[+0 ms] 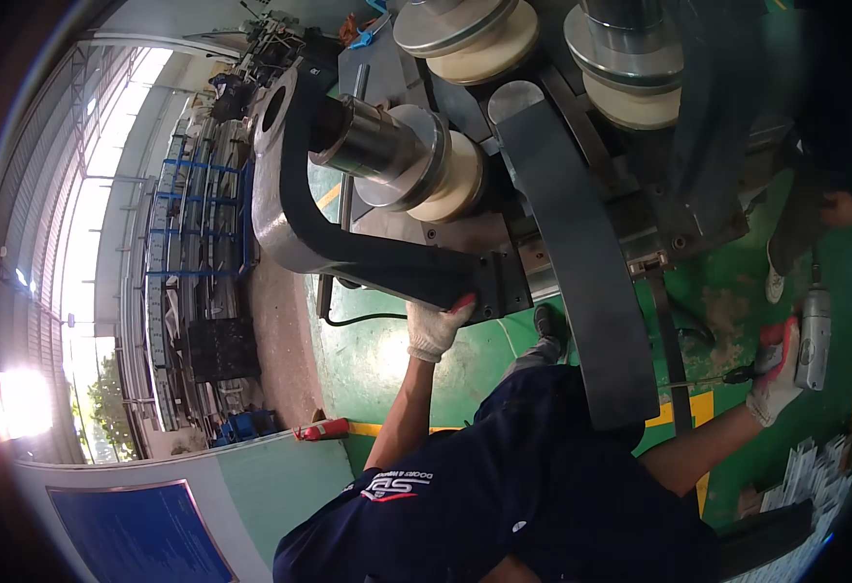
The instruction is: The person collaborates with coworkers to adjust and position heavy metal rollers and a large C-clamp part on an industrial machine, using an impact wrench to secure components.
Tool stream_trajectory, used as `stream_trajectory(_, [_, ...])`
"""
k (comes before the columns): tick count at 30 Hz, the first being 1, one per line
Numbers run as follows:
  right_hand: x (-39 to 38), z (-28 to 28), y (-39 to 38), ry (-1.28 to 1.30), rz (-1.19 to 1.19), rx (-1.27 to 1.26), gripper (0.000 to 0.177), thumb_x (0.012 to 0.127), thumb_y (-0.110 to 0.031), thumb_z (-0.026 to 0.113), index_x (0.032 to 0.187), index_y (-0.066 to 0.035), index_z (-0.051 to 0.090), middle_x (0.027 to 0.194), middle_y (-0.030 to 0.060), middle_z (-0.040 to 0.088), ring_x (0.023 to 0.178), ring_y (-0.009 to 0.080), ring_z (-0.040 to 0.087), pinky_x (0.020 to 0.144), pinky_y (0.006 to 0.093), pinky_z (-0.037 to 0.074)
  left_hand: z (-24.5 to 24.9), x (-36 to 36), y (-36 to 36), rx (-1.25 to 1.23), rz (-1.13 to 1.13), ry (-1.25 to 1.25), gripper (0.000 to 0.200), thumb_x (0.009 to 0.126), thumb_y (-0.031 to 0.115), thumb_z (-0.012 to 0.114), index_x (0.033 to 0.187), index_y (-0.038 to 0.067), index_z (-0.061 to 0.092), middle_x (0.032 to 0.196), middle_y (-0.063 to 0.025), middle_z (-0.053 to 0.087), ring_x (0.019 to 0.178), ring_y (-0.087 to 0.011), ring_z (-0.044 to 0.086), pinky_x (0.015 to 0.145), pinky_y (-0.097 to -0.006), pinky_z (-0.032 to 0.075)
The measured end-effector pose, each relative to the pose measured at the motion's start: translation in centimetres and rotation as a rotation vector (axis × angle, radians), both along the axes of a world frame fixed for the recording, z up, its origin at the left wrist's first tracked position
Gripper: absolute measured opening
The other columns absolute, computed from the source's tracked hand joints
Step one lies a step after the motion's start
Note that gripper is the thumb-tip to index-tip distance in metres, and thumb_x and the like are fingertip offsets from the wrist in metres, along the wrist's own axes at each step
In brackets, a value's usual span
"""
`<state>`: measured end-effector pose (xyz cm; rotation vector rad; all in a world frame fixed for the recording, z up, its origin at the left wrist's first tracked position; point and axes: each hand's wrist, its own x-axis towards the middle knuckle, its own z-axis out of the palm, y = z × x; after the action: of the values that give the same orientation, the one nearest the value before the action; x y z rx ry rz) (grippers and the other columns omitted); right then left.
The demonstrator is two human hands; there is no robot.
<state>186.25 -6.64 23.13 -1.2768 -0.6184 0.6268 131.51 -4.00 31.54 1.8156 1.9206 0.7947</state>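
I see a workshop: machine rollers [414, 160] at upper centre, a power tool [815, 340] at right. Racked metal stock [191, 228] stands left; yellow lines [397, 428] mark the green floor [356, 352].

At about six o'clock, on the chest of the dark shirt [552, 476], a logo [394, 486] carries large white letters; an S is clear, the others cannot be told for sure. A red stroke runs along them. A smaller white line beside them stands upside down and reads "DOORS &", its last word too small to settle. Towards eight o'clock, the blue board's [144, 530] print is illegible.
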Motion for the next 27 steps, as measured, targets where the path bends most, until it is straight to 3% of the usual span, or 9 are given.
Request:
stream_trajectory(3, [-0.7,0.7,0.8,0.063,0.006,0.01,0.048,0.099,-0.007,0.071,0.145,0.007,0.062,0.099,0.0067,0.069,0.071,0.0125,0.057,0.069,0.0314,0.052,0.5,-0.1,0.2,0.077,-0.023,-0.017,0.045,0.072,0.022,0.086,0.113,0.007,0.08,0.117,-0.0148,0.077,0.111,-0.0358,0.071,0.102,-0.0451,0.054])
stream_trajectory(6, [-1.2,1.3,1.1,0.066,-0.016,-0.019,0.048,0.099,-0.006,0.071,0.144,0.006,0.062,0.102,0.0078,0.072,0.072,0.0131,0.059,0.07,0.032,0.053,-0.4,-2.2,-0.3,-0.048,-0.063,-0.135,0.079,0.076,0.021,0.089,0.145,-0.003,0.059,0.133,-0.0129,0.071,0.121,-0.0263,0.068,0.111,-0.039,0.05])
stream_trajectory(12, [-0.3,0.2,1.3,-0.163,0.11,-0.029,0.044,0.098,-0.008,0.074,0.14,0.003,0.067,0.108,0.0085,0.074,0.078,0.0141,0.065,0.072,0.0328,0.055,-1.7,-3.4,-1.2,-0.018,0.014,-0.284,0.079,0.081,0.019,0.086,0.151,-0.003,0.056,0.137,-0.0129,0.07,0.124,-0.0248,0.065,0.113,-0.0372,0.048])
stream_trajectory(13, [-0.6,1.1,1.0,-0.251,0.078,-0.055,0.042,0.098,-0.009,0.075,0.138,0.003,0.068,0.107,0.0084,0.074,0.078,0.0141,0.066,0.072,0.0325,0.054,-1.6,-3.8,-1.4,-0.158,0.05,-0.259,0.076,0.083,0.017,0.084,0.152,-0.002,0.056,0.141,-0.0129,0.068,0.127,-0.0242,0.064,0.115,-0.037,0.046])
stream_trajectory(16, [-1.7,4.0,1.6,-0.245,0.025,-0.096,0.036,0.097,-0.009,0.076,0.13,0.003,0.072,0.097,0.0069,0.072,0.076,0.014,0.066,0.07,0.0314,0.053,-0.9,-1.8,-0.4,-0.043,0.017,-0.213,0.073,0.085,0.017,0.083,0.15,-0.003,0.056,0.142,-0.0133,0.067,0.128,-0.0261,0.063,0.115,-0.04,0.046])
stream_trajectory(17, [-1.7,4.5,1.6,-0.207,0.072,-0.128,0.034,0.097,-0.009,0.076,0.128,0.004,0.073,0.095,0.0067,0.072,0.074,0.0142,0.066,0.07,0.0317,0.054,-1.5,-0.5,-0.1,0.105,0.091,-0.346,0.049,0.081,0.014,0.086,0.125,-0.003,0.073,0.119,-0.0146,0.077,0.112,-0.0261,0.071,0.105,-0.0404,0.054])
stream_trajectory(19, [-2.1,5.6,2.1,-0.048,0.167,-0.127,0.034,0.097,-0.008,0.077,0.128,0.004,0.072,0.091,0.0057,0.07,0.071,0.0147,0.065,0.068,0.0325,0.055,-1.5,-0.7,0.0,0.014,0.054,-0.177,0.046,0.081,0.015,0.087,0.121,-0.003,0.074,0.118,-0.0164,0.077,0.111,-0.0271,0.072,0.102,-0.0411,0.055])
stream_trajectory(20, [-2.5,6.4,2.7,-0.012,0.135,-0.101,0.026,0.092,-0.005,0.081,0.115,0.004,0.071,0.087,0.0049,0.07,0.068,0.0133,0.064,0.063,0.0307,0.05,-1.6,-0.1,0.1,-0.009,0.084,-0.166,0.046,0.08,0.016,0.088,0.12,-0.003,0.074,0.117,-0.017,0.077,0.11,-0.0279,0.072,0.101,-0.0412,0.055])
stream_trajectory(27, [-4.0,9.3,4.2,0.111,0.187,-0.159,0.029,0.091,-0.006,0.086,0.114,0.0,0.069,0.086,0.0032,0.069,0.064,0.0104,0.063,0.057,0.0272,0.049,-1.5,4.0,0.0,0.057,0.207,-0.136,0.055,0.074,0.019,0.095,0.119,-0.002,0.073,0.117,-0.0183,0.076,0.109,-0.0326,0.071,0.101,-0.0435,0.054])
